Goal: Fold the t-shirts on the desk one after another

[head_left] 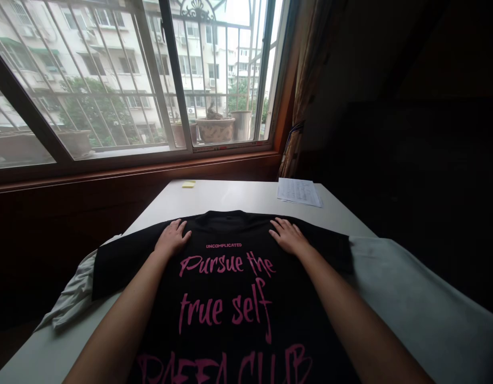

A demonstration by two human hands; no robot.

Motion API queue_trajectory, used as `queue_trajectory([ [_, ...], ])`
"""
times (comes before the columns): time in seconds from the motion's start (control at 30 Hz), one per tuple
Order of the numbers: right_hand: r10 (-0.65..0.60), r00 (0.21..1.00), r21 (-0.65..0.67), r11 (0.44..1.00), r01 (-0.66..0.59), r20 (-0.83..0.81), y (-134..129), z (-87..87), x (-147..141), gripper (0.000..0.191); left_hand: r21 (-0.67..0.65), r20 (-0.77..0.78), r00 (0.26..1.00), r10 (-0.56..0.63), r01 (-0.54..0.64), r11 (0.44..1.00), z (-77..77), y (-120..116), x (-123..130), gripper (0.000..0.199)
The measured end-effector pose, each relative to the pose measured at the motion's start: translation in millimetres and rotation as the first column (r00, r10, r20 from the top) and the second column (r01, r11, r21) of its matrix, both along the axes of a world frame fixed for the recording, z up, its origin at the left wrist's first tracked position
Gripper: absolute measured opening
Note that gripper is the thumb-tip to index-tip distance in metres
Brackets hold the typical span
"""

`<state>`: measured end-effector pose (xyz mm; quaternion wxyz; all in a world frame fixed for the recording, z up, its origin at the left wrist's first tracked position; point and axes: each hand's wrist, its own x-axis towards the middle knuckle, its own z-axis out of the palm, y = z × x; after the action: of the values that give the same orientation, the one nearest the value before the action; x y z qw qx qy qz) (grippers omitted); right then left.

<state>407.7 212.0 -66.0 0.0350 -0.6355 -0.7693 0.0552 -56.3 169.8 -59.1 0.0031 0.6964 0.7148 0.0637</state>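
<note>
A black T-shirt (226, 288) with pink lettering lies spread face up, its collar toward the window and its sleeves out to both sides. On its left shoulder area rests my left hand (173, 237), palm down with the fingers spread. My right hand (287, 235) lies flat on the opposite shoulder, fingers also apart. Neither hand grips the cloth. The shirt's lower hem is outside the view.
Under the shirt is a white table (230, 194). Light grey cloth (398, 288) hangs over its right side, and crumpled pale cloth (76, 288) lies at left. Papers (299, 192) and a yellow sticky-note pad (188, 184) sit near the far edge, below a barred window (214, 69).
</note>
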Motion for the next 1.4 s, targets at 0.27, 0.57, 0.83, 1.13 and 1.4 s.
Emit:
queue_trajectory([
  [0.27,0.018,1.000,-0.016,1.000,-0.018,0.000,31.1,-0.9,-3.1,0.068,-0.013,-0.008,1.000,-0.009,0.009,1.000,-0.7,29.1,-6.1,0.076],
  [0.57,0.033,0.999,-0.013,0.999,-0.033,0.015,52.4,-1.3,-5.3,0.069,-0.021,-0.032,0.999,-0.013,0.012,1.000,-2.5,51.2,-10.0,0.075],
  [0.83,0.036,0.997,0.007,0.999,-0.036,0.064,53.3,0.5,-8.4,0.069,-0.027,-0.052,0.998,-0.027,0.026,0.999,-6.0,55.4,-11.6,0.072],
  [1.13,0.054,0.987,0.167,0.983,-0.079,0.149,9.1,18.1,-16.9,0.061,0.049,-0.079,0.991,-0.111,0.115,0.992,10.3,27.1,1.6,0.059],
  [1.4,0.176,0.984,0.146,0.974,-0.172,-0.014,-140.9,23.3,5.3,0.074,0.067,-0.016,0.909,-0.417,0.417,0.906,13.9,-97.5,32.6,0.057],
])
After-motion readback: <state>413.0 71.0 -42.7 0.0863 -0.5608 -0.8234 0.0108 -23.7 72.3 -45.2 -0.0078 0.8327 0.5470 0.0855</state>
